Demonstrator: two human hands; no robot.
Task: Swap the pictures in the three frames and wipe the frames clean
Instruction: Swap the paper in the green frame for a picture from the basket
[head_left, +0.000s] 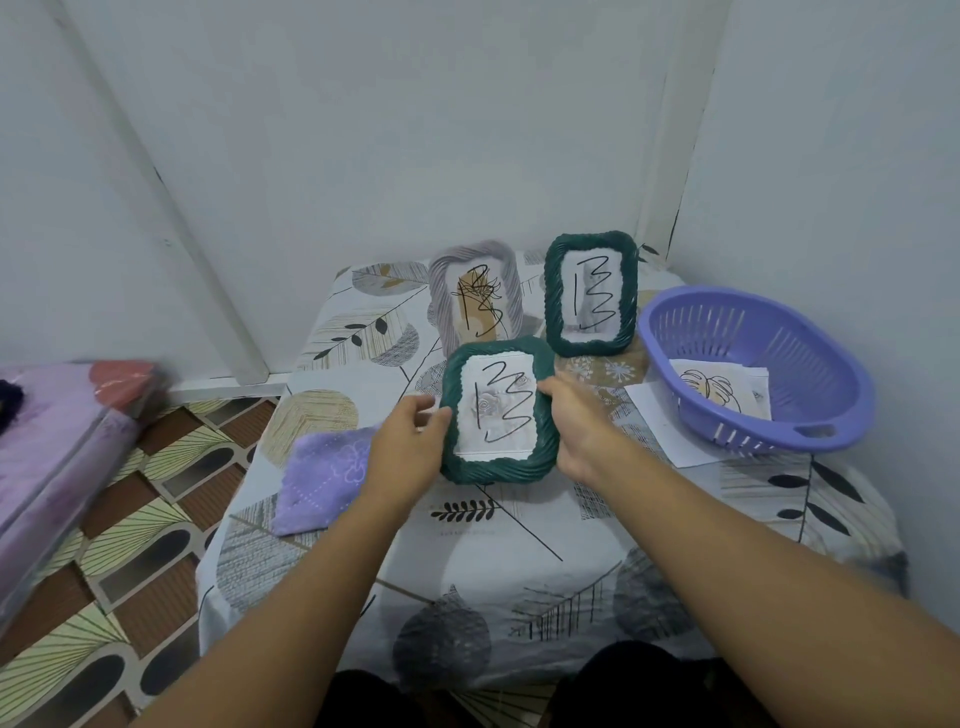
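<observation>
Fingers (434, 415) of left hand (410, 441) and right hand (571, 421) grip near green frame (498, 465), lifted over table (519, 561). Grey frame (475, 296), far green frame (590, 293) stand behind. Cloth (322, 478) lies unused; wiping seemingly pending.

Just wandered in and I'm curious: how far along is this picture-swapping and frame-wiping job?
Nothing looks finished yet. Both hands, left hand and right hand, hold a green frame that has a picture inside. The grey frame and second green frame stand behind it. The purple cloth lies unused; loose pictures wait in the basket.
</observation>
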